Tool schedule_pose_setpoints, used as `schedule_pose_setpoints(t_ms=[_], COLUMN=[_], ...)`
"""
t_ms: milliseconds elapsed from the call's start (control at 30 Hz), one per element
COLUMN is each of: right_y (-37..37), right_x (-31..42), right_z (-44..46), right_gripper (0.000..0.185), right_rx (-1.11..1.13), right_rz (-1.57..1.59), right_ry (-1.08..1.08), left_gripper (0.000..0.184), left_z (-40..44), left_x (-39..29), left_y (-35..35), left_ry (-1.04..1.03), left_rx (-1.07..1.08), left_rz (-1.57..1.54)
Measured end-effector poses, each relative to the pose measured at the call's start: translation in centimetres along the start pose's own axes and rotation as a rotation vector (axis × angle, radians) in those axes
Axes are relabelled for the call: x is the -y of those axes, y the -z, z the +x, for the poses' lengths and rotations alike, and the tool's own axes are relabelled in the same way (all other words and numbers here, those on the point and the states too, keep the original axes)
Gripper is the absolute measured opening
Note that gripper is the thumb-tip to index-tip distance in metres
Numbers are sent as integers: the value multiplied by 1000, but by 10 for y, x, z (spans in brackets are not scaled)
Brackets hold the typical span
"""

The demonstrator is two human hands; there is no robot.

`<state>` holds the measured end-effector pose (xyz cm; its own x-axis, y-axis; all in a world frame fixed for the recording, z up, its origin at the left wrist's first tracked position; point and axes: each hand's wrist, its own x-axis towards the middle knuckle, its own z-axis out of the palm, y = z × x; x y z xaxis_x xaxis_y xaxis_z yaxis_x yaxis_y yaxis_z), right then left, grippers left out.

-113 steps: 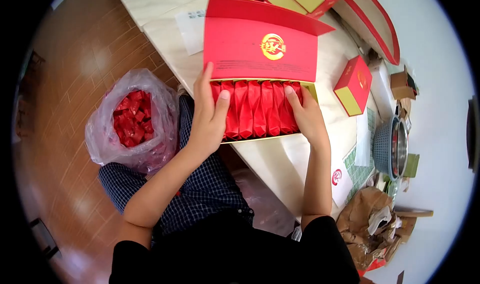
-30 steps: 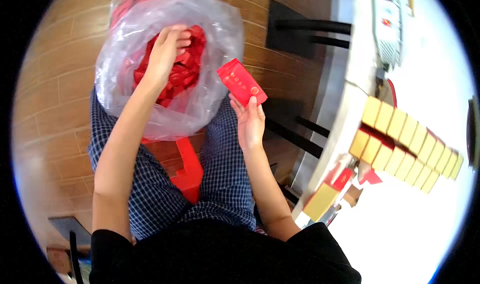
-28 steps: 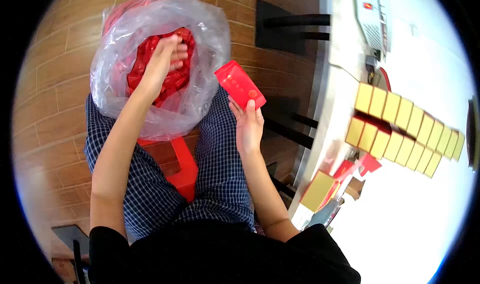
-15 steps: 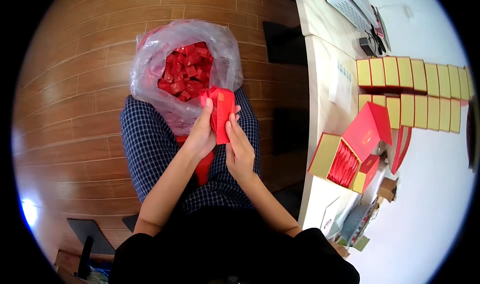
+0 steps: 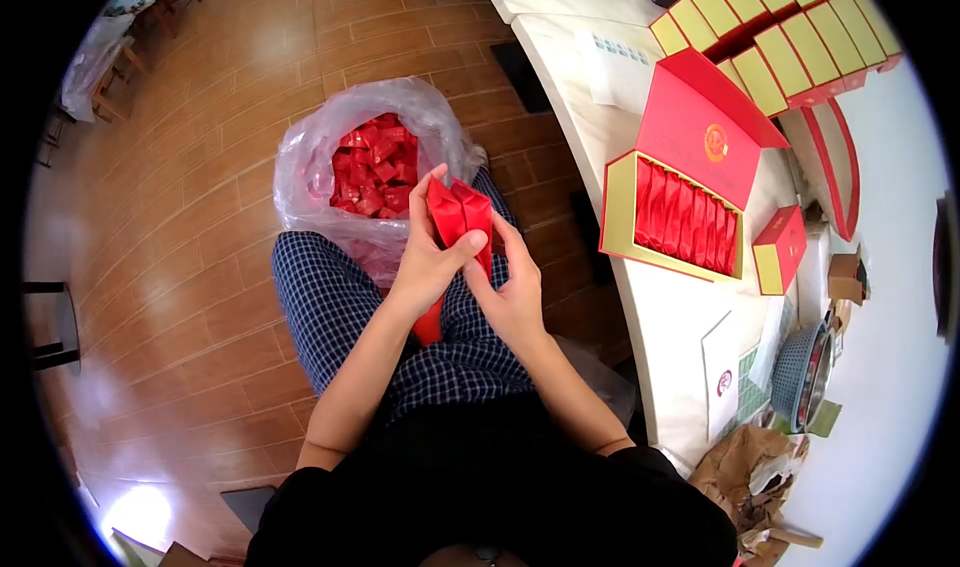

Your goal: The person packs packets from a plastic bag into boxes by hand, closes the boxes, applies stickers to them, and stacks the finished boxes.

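Observation:
Several small shiny red foil packets (image 5: 462, 212) are pressed side by side between my two hands above my lap. My left hand (image 5: 428, 257) is closed round their left side, its thumb lying across the front. From the right, my right hand (image 5: 514, 292) grips the same packets near their lower end. Just beyond them stands a clear plastic bag (image 5: 310, 157), its mouth open, holding many loose red packets (image 5: 378, 167). On the table to my right, an open red and gold gift box (image 5: 620, 207) contains a row of upright red packets (image 5: 685, 217).
The pale marble-patterned table (image 5: 655, 347) runs along my right. Closed gold and red boxes (image 5: 780, 57) are stacked at its far side. A small red box (image 5: 780, 247), a white sheet (image 5: 612, 72), a blue-grey basket (image 5: 795, 372) and crumpled brown paper (image 5: 745, 472) lie about it.
The view has turned toward the right, bringing more of the open gift box into sight. Both hands have shifted their hold on the packets, which now show their folded ends upward.

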<state>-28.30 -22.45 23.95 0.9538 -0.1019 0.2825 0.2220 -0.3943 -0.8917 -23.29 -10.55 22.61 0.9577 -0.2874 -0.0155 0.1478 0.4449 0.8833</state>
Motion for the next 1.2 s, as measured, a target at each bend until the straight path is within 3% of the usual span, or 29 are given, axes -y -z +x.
schedule_pose_setpoints(t_ms=[100, 167, 267, 333, 400, 433, 500, 533, 633, 700, 833, 900, 967, 1033, 1100, 1133, 1200], right_y=[5, 12, 18, 26, 39, 42, 51, 57, 68, 67, 69, 74, 72, 66, 64, 63, 67], right_x=[0, -1, -1, -4, -6, -2, -14, -4, 5, 10, 16, 21, 29, 38, 36, 38, 35], right_z=[-7, -8, -13, -17, -19, -18, -18, -18, -22, -27, -34, -29, -22, -16, -13, -11, -4], right_gripper=[45, 39, 30, 27, 21, 16, 18, 19, 20, 21, 24, 25, 23, 24, 29, 32, 44], right_rx=[18, 44, 45, 28, 73, 33, -54, -114, -164, -220, -187, -61, -1, 11, 71, 84, 151], right_rz=[190, 432, 665, 670, 459, 512, 262, 84, -71, -14, 127, -271, -415, -455, -455, -338, -155], right_ry=[-163, -276, -276, -242, -161, -77, 151, 211, 315, 262, 68, 330, 502, 577, 578, 464, 266], left_gripper=[81, 72, 51, 50, 50, 50, 50, 51, 50, 46, 42, 45, 47, 59, 70, 70, 77], left_z=[-11, -16, -22, -28, -32, -35, -41, -43, -49, -53, -51, -54, -58, -63, -70, -70, -68], left_x=[-4, -1, -1, -12, -24, -26, -32, -36, -45, -50, -38, -42, -36, -24, -18, -20, -22], left_y=[2, 6, 8, 5, -3, -5, -11, -15, -26, -32, -26, -31, -30, -26, -22, -19, -10], left_ry=[-90, -154, -186, -31, 24, 24, 20, 40, 98, 243, 317, 444, 510, 535, 451, 454, 582], left_rx=[14, 31, -121, -217, -217, -181, -141, -58, 64, 77, 31, 23, 80, 275, 375, 374, 567], left_rz=[174, 177, 154, 121, 133, 176, 223, 174, 102, -98, -124, -184, -141, -142, 13, 12, 18])
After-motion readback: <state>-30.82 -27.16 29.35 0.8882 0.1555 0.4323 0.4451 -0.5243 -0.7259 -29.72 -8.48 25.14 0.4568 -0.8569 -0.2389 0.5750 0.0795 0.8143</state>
